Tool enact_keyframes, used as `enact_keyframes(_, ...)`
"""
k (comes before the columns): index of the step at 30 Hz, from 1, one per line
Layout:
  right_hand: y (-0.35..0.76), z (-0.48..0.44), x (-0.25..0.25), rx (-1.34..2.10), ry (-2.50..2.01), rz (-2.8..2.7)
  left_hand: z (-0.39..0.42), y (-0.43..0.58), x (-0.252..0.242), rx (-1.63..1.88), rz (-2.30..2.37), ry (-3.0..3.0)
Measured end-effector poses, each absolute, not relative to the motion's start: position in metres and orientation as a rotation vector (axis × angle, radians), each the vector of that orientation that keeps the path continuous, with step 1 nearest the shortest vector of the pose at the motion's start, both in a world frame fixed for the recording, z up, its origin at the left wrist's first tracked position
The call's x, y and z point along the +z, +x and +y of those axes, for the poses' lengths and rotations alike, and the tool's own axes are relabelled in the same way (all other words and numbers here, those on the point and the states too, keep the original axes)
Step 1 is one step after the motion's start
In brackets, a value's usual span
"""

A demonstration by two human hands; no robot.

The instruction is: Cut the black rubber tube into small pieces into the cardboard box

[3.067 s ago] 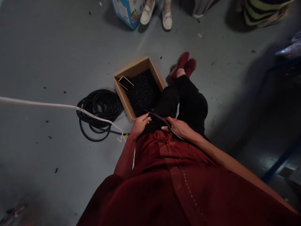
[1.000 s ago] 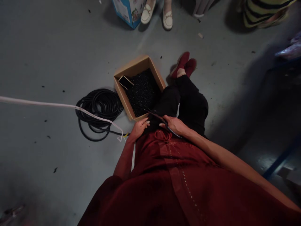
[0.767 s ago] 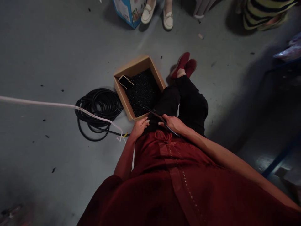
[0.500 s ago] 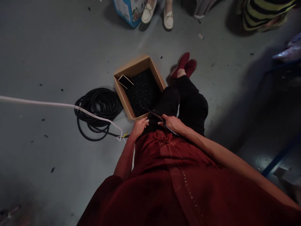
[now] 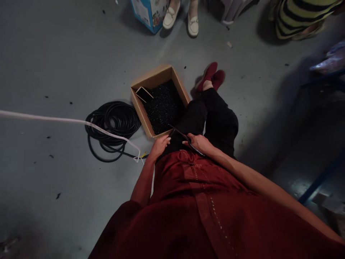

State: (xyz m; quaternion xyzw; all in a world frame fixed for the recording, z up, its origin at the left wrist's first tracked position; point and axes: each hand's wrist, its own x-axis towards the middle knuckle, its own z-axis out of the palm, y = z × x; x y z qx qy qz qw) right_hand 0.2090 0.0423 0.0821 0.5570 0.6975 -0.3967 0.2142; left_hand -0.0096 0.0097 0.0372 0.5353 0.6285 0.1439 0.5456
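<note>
Right hand (image 5: 198, 143) closed around the near end of a slim dark tool (image 5: 180, 133), wrist low over the lap, forearm slanting in across a red robe (image 5: 194, 201), tool tip angled toward the near corner of a cardboard box (image 5: 140, 113). Left hand (image 5: 160, 146) palm-down and loosely curled, holding nothing visible, fingers (image 5: 167, 140) just beside that corner, elbow bent close to the body. Inside the box, a heap of small black pieces (image 5: 164, 106) and a flat phone-like object (image 5: 144, 94). Just left of the box, a coil of black cable (image 5: 113, 127) beneath a white cord (image 5: 54, 120).
</note>
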Motion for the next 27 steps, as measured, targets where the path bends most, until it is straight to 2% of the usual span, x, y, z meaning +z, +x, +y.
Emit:
enact_keyframes(13,0.239,0.027,0.096,-1.303,1.586,2.064,0.016,-0.007,0.053,0.539,1.448,1.170)
enact_keyframes(27,0.232,0.029,0.109,-1.322,1.500,2.119,0.018,0.005,0.065,0.442,1.514,1.290)
